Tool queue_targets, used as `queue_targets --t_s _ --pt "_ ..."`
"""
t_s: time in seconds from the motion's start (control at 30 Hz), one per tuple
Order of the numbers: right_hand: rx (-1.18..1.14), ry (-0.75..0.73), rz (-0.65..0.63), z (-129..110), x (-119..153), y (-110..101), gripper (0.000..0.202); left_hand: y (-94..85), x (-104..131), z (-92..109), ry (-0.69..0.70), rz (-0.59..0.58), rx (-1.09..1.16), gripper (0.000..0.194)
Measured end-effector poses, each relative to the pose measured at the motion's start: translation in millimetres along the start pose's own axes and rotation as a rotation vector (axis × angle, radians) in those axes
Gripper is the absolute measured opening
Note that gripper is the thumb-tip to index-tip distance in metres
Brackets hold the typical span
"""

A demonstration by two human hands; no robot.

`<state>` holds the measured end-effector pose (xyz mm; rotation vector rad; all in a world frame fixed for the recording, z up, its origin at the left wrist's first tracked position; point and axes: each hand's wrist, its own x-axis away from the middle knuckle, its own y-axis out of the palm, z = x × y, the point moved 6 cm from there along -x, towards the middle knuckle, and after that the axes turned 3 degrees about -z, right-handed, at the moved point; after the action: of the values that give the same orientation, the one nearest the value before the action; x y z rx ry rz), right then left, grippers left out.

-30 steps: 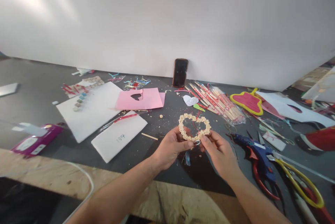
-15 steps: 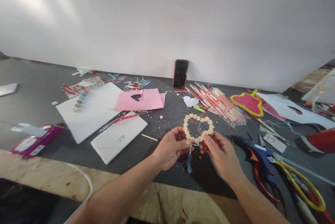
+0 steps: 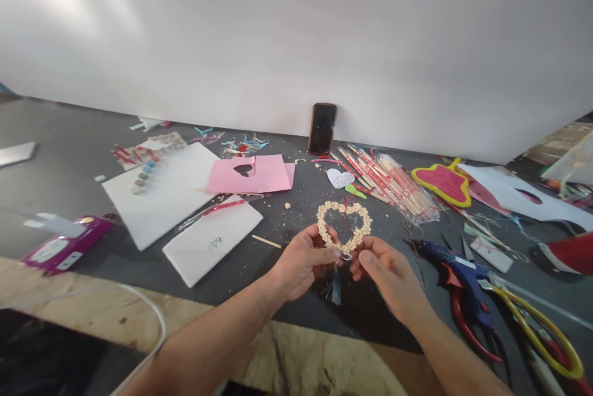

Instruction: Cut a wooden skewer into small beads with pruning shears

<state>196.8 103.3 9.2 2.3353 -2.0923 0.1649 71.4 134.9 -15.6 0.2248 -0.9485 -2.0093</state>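
Observation:
A heart-shaped ornament (image 3: 325, 233) of small cream beads or grains is held up over the dark tabletop, point down. Red thread hangs at its top notch, and a pale ring is at its tip. My left hand (image 3: 306, 263) pinches the lower left side between thumb and fingers. Curled at the lower right edge by the tip, my right hand (image 3: 386, 278) has its fingertips on the ornament, partly hidden behind the thumb. Below the left fingertips dangles a blue tassel (image 3: 336, 288).
A blue glue gun (image 3: 467, 272) and yellow-handled scissors (image 3: 540, 315) lie to the right. Behind are bundled sticks (image 3: 393, 186), a paper heart (image 3: 340, 178) and a leaning phone (image 3: 323, 128). White foam boards (image 3: 213, 241), pink paper (image 3: 269, 173) and a purple device (image 3: 69, 244) lie left.
The heart ornament has turned more upright and shifted slightly left. My right thumb has come off its front edge down to beside the tip. My left hand keeps its pinch.

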Motion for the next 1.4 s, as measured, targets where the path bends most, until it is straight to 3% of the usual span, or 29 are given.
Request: queue_targets --t_s 0.1,0.17,0.37,0.5,0.93,1.17,1.4 --pt "0.190 0.054 0.025 0 2 2 0.025 -1.7 -1 3 0.068 0.030 -0.014 0.034" --pt "0.363 0.008 0.089 -5 4 1 0.022 -2.4 -2 4 0.104 0.037 -0.026 0.032" --pt "0.798 -0.467 0.188 -30 14 7 0.007 -4.0 -1 2 0.138 0.063 -0.145 0.029" --pt "0.924 -0.589 0.221 -34 17 8 0.009 0.6 0 3 0.167 0.024 -0.205 0.028" --pt "1.031 -0.629 0.298 -35 19 8 0.009 10.6 4 5 0.266 -0.008 -0.482 0.017" --pt "0.988 -0.570 0.224 -34 16 10 0.013 9.0 4 6 0.296 0.007 -0.572 0.016" --pt "0.864 -0.483 0.202 -34 14 6 0.008 6.8 3 1 0.218 -0.032 -0.452 0.022"
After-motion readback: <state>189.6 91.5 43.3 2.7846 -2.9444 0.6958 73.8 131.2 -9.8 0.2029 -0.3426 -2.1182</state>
